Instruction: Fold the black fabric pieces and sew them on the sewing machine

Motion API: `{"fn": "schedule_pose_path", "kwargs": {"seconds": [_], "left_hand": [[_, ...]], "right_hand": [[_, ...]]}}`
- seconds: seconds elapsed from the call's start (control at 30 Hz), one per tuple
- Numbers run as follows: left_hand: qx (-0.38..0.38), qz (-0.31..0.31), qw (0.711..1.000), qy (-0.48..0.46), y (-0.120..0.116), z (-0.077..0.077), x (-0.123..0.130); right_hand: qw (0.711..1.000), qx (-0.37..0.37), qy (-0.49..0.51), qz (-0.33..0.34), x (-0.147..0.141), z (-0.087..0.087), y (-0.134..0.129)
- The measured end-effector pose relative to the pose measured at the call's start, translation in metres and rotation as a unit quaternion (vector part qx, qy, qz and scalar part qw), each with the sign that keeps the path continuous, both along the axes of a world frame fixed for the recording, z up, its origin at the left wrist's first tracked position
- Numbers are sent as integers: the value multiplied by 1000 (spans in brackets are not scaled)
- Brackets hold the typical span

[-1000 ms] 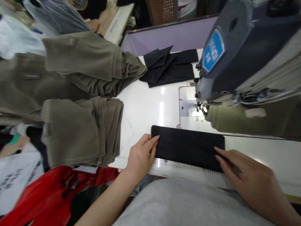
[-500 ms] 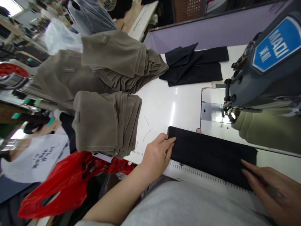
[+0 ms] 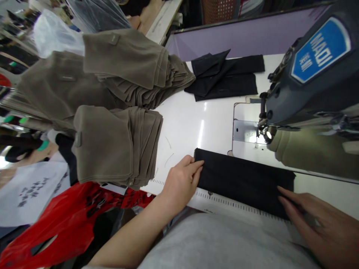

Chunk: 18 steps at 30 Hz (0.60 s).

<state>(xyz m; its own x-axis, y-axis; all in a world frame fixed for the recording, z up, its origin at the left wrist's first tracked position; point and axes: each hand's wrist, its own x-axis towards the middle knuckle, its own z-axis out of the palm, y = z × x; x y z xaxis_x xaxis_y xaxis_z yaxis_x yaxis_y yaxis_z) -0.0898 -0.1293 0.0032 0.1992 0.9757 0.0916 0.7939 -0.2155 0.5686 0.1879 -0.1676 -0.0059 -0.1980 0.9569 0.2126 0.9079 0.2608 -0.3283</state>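
A folded black strip [image 3: 244, 179] is held flat at the table's [image 3: 190, 127] near edge, its left end pinched by the left hand [image 3: 179, 183] and its right end pressed under the right hand's [image 3: 311, 224] flat fingers. It lies short of the needle [image 3: 262, 130], apparently unsewn. Olive stacks [image 3: 117, 145] and black pieces [image 3: 224, 76] are piled beyond, clear of the path.

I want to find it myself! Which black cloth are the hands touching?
Start at the big grey sewing machine on the white table. Just in front of it, along the table's near edge, lies a long black strip, with the left hand and right hand at its ends. The other black pieces lie crumpled at the far side.
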Motion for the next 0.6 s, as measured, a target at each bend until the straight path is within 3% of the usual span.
{"fn": "schedule_pose_path", "kwargs": {"seconds": [0.13,0.3,0.6], "left_hand": [[14,-8,1000,9,1,-2,0],[39,-20,998,36,1,-5,-1],[55,-26,996,60,2,-6,-1]], "right_hand": [[998,20,0,59,-7,11,4],[998,-3,41,45,-10,13,6],[995,33,80,57,-6,6,0]]}}
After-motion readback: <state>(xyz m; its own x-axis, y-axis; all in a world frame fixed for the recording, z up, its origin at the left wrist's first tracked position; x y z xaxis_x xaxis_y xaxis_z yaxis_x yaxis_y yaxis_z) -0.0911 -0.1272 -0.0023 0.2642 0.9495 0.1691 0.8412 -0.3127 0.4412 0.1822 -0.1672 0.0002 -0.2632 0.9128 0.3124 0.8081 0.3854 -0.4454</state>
